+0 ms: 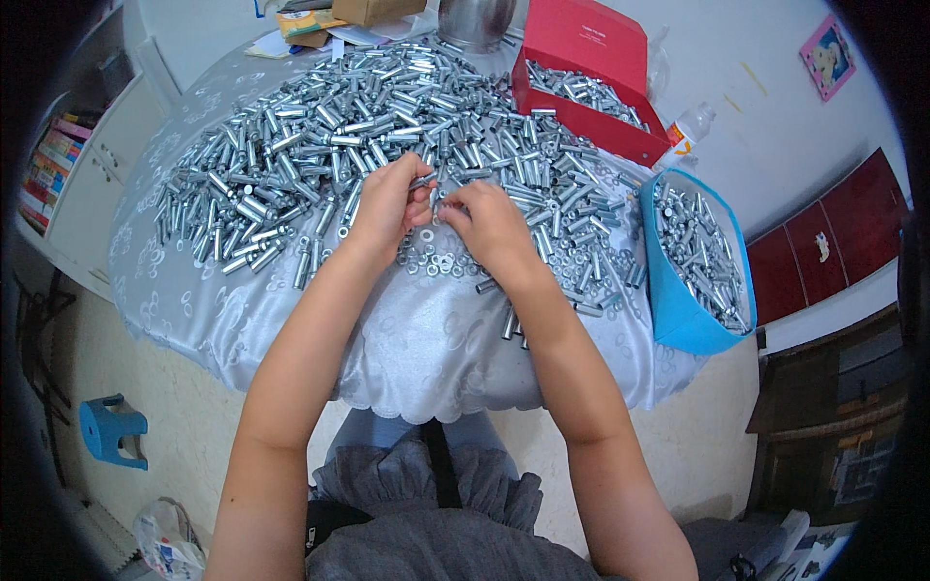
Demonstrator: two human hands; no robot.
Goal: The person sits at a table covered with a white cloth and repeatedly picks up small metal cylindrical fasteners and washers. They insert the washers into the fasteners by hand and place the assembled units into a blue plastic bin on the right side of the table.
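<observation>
My left hand (389, 201) is closed around a small metal expansion bolt (424, 180), whose shiny end sticks out past the fingers. Close beside it, my right hand (484, 221) pinches with thumb and fingertips; what sits in that pinch is too small and covered to make out. Just below both hands lie loose washers (444, 263) in a thin scatter. Behind and around them spreads a large heap of silver expansion bolts (334, 131). Several hollow metal sleeves (557, 218) lie to the right of my right hand.
A grey patterned cloth (426, 339) covers the round table. On the right stand a blue fabric bin (668, 308) full of bolts and a plastic bottle (688, 131). An open red box (591, 116) holds more bolts. Behind the heap is a metal pot (475, 21). A blue stool (111, 431) stands at lower left.
</observation>
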